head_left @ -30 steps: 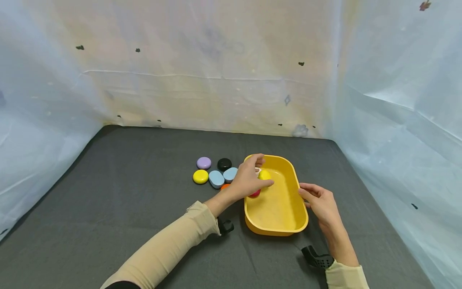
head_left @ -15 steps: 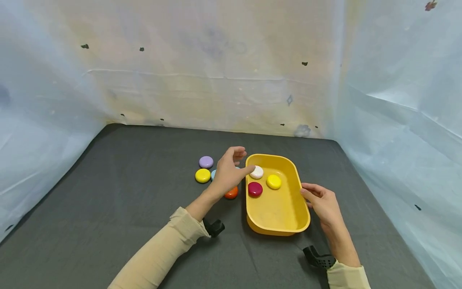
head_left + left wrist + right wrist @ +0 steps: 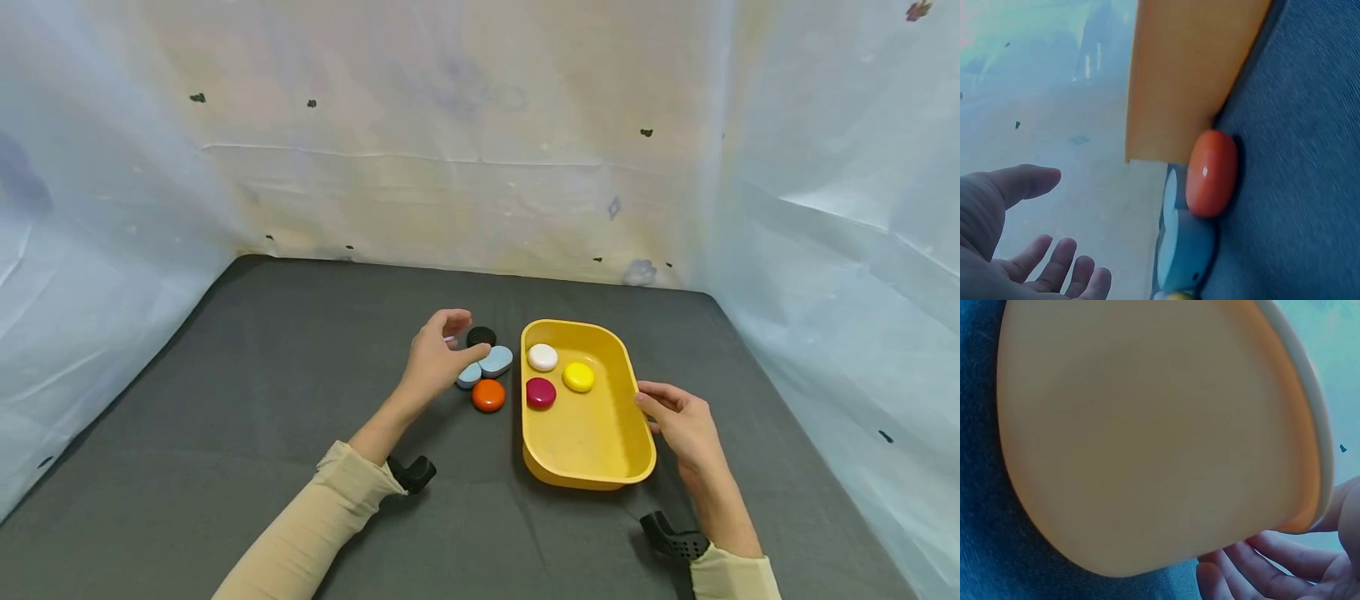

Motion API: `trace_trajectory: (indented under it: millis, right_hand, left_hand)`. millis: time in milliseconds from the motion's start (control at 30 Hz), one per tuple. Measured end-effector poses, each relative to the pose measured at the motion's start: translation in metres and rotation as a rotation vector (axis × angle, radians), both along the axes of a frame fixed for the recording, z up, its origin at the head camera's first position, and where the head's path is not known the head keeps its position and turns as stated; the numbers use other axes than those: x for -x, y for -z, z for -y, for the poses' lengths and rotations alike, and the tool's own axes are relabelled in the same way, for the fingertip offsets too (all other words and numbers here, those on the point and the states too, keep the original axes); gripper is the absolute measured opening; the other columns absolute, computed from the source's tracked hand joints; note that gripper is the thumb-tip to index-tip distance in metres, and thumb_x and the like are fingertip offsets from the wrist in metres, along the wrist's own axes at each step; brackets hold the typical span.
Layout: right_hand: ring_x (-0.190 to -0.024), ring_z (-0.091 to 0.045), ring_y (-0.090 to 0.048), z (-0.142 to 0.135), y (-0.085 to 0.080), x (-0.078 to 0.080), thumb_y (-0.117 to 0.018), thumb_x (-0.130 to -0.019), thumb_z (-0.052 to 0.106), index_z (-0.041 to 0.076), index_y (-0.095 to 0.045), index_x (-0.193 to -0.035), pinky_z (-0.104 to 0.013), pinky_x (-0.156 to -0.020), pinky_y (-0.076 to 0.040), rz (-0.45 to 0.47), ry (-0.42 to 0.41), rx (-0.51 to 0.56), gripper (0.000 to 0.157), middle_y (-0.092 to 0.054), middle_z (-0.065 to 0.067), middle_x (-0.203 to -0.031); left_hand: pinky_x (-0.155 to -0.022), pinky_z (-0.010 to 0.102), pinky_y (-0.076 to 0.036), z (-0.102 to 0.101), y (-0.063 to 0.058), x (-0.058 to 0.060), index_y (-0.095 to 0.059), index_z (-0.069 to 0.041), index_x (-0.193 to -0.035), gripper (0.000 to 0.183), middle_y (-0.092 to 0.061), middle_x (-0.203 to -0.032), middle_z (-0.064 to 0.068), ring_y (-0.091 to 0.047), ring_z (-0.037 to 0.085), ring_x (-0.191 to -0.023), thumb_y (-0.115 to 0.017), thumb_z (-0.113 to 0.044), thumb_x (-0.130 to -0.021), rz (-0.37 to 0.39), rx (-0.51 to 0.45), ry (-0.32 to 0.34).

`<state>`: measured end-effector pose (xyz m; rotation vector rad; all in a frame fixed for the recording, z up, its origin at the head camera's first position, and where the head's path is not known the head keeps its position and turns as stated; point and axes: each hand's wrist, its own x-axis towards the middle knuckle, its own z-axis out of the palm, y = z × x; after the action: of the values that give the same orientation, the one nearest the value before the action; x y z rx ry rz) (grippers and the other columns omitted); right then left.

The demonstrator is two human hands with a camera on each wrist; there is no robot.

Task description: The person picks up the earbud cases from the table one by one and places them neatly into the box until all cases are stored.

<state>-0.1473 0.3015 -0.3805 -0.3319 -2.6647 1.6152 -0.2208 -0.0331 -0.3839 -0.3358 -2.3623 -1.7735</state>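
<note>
My left hand (image 3: 437, 357) hovers over the left of a group of smooth rounded pieces, thumb and fingers apart. The left wrist view shows nothing between them. A lavender piece (image 3: 449, 338) peeks out behind its fingers. Beside the hand lie a black piece (image 3: 482, 337), two light blue pieces (image 3: 496, 361) and an orange piece (image 3: 488, 396). A yellow piece (image 3: 1180, 296) barely shows in the left wrist view. My right hand (image 3: 684, 423) holds the yellow tray (image 3: 588, 454) by its right side, thumb at the rim, fingers against the outer wall.
Inside the tray lie a white piece (image 3: 543, 357), a yellow disc (image 3: 578, 377) and a crimson piece (image 3: 541, 393). A dark grey cloth (image 3: 262, 433) covers the table. Pale sheets (image 3: 450, 200) hang at the back and both sides.
My left hand has moved left out of the tray, uncovering the pieces inside, to above the lavender and yellow pieces on the cloth. My right hand keeps its place at the tray.
</note>
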Motion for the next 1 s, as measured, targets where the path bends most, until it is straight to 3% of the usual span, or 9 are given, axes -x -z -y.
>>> trace_trajectory:
  millis: [367, 633, 1000]
  right_hand:
    - [-0.109, -0.026, -0.055, 0.001, 0.0, -0.001, -0.059, -0.1, 0.031, 0.001, -0.058, -0.133, -0.022, -0.078, -0.051, 0.002, -0.003, -0.013, 0.044, -0.06, -0.016, -0.126]
    - [-0.109, -0.026, -0.056, 0.0, 0.001, -0.001, -0.059, -0.1, 0.033, 0.002, -0.058, -0.133, -0.022, -0.078, -0.051, 0.011, -0.001, -0.018, 0.046, -0.061, -0.015, -0.125]
    - [-0.109, -0.026, -0.056, 0.0, 0.001, -0.002, -0.059, -0.1, 0.033, 0.001, -0.057, -0.134, -0.022, -0.078, -0.051, 0.019, -0.002, -0.014, 0.047, -0.06, -0.015, -0.127]
  left_hand:
    - [-0.098, 0.043, -0.045, 0.018, 0.004, 0.001, -0.056, -0.008, -0.13, 0.055, -0.058, -0.128, 0.01, -0.053, 0.034, -0.12, -0.08, -0.022, -0.082, 0.069, 0.04, -0.002]
    - [-0.097, 0.043, -0.045, 0.033, 0.007, 0.005, -0.055, -0.005, -0.13, 0.056, -0.056, -0.129, 0.017, -0.053, 0.037, -0.117, -0.08, -0.019, -0.082, 0.089, 0.047, 0.005]
    - [-0.1, 0.047, -0.042, 0.057, 0.019, 0.02, -0.055, -0.002, -0.131, 0.059, -0.057, -0.129, 0.015, -0.052, 0.032, -0.119, -0.081, -0.026, -0.083, 0.076, 0.15, 0.087]
